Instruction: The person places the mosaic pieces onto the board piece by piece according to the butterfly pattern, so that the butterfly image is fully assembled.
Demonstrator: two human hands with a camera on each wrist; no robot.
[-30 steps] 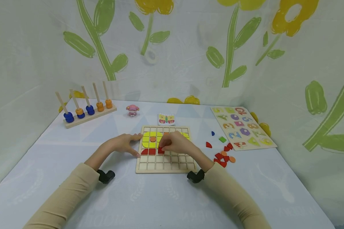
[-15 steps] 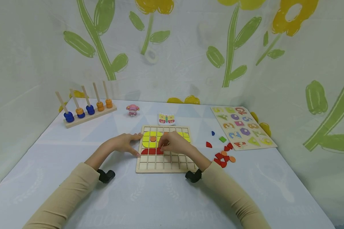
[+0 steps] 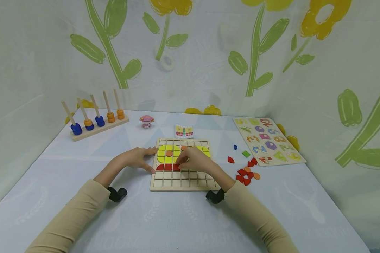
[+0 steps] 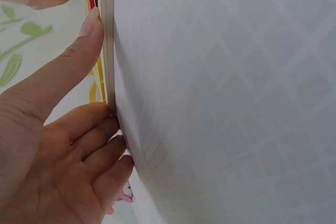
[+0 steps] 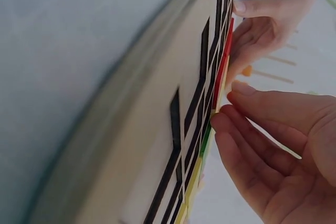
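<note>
A wooden grid board [image 3: 183, 183] lies in front of me, partly filled with yellow tiles [image 3: 164, 159], orange discs [image 3: 169, 153] and a row of red tiles [image 3: 168, 167]. My left hand [image 3: 136, 157] rests against the board's left edge, thumb at its side and fingers extended, also seen in the left wrist view. Over the middle of the board is my right hand [image 3: 194, 158], its fingertips right at the end of the red row. In the right wrist view its thumb [image 5: 252, 88] and fingers stand slightly apart, no piece between them. Green tiles [image 5: 205, 142] show there too; this hand hides them in the head view.
Loose red pieces [image 3: 241, 172] lie right of the board, with orange discs, a green square [image 3: 246, 154] and a blue half-disc [image 3: 235, 147]. A number puzzle [image 3: 269, 140] is farther right. Behind stand a butterfly card [image 3: 184, 132], a pink figurine [image 3: 146, 121] and a bead-peg stand [image 3: 99, 130].
The red square pinched in my right hand now lies flat in the grid at the end of the red row, and the fingertips have loosened from it. My left hand stays put.
</note>
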